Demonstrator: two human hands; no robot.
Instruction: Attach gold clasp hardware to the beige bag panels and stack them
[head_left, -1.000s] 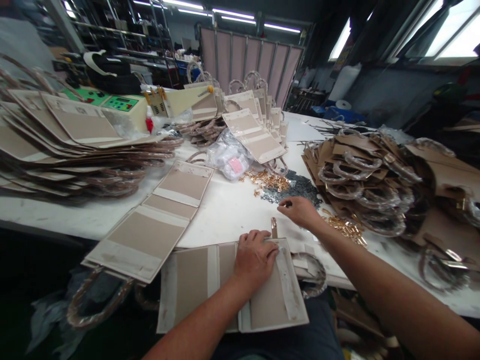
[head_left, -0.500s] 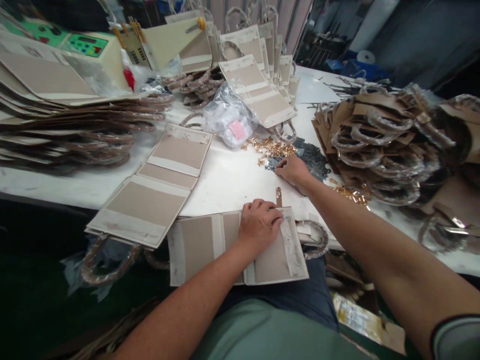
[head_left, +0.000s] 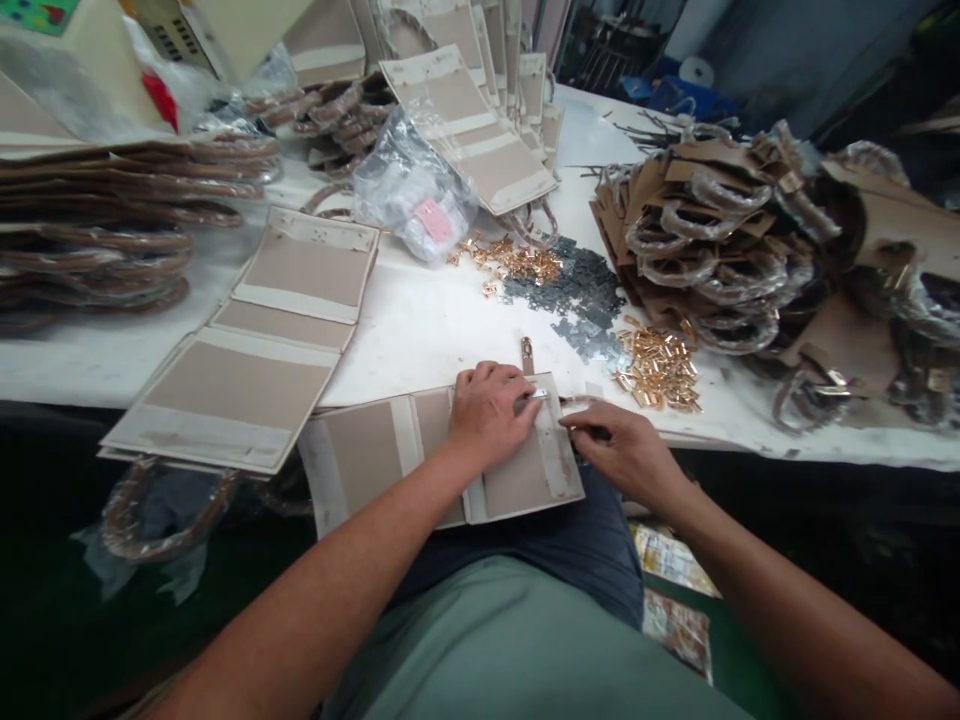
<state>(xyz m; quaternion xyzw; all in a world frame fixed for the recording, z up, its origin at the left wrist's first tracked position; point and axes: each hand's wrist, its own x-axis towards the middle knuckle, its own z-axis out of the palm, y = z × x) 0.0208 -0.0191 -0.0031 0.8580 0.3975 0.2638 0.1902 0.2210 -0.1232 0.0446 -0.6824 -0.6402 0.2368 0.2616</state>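
Observation:
An unfolded beige handbag panel lies across my lap and the table's front edge. My left hand presses on it, thumb and fingers bent near its far edge. A small shiny metal piece shows at those fingertips; whether they grip it is unclear. A brown strap with a metal fitting sticks out beyond the panel. My right hand is at the panel's right end, thumb and forefinger pinched over the pale strip; what they hold is too small to make out. The wrapped handle behind it is mostly hidden.
Gold-coloured fittings and dark flat metal plates lie in heaps beyond my hands. Another unfolded panel overhangs the table at left. Stacked bag pieces with wrapped handles stand at right. A plastic bag lies behind.
My right hand has come back from the metal plates to the panel's right end. My left hand stays on the panel, its thumb and forefinger now closer together. The view has shifted right.

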